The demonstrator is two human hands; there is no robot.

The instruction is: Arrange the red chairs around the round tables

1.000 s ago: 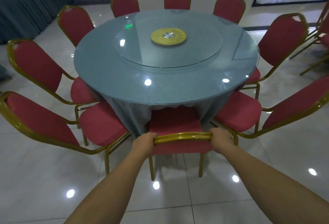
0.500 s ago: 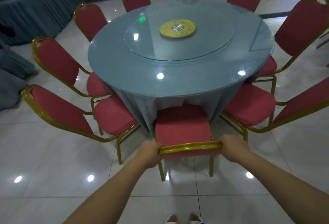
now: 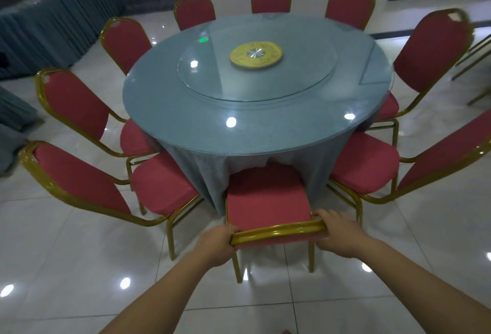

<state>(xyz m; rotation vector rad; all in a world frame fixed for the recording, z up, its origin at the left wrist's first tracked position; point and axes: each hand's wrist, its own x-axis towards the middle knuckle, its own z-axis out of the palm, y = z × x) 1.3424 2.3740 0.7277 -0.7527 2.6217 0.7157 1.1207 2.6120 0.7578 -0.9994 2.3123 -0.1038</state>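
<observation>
A red chair (image 3: 267, 201) with a gold frame stands right in front of me, its seat partly under the grey cloth of the round table (image 3: 186, 121). My left hand (image 3: 216, 246) grips the left end of the chair's top rail. My right hand (image 3: 337, 235) grips the right end of the same rail. Several more red chairs ring the table, among them one at the near left (image 3: 77, 182) and one at the near right (image 3: 441, 155).
A glass turntable (image 3: 305, 78) with a yellow hub (image 3: 256, 56) lies on the table. A draped long table (image 3: 53, 28) stands at the far left. Gold chair legs (image 3: 475, 65) show at the right edge. Glossy white floor tiles (image 3: 79, 267) lie around me.
The chair has slid back from the table toward me, showing more of its seat. Both hands keep their hold on the top rail. My view has backed off a little.
</observation>
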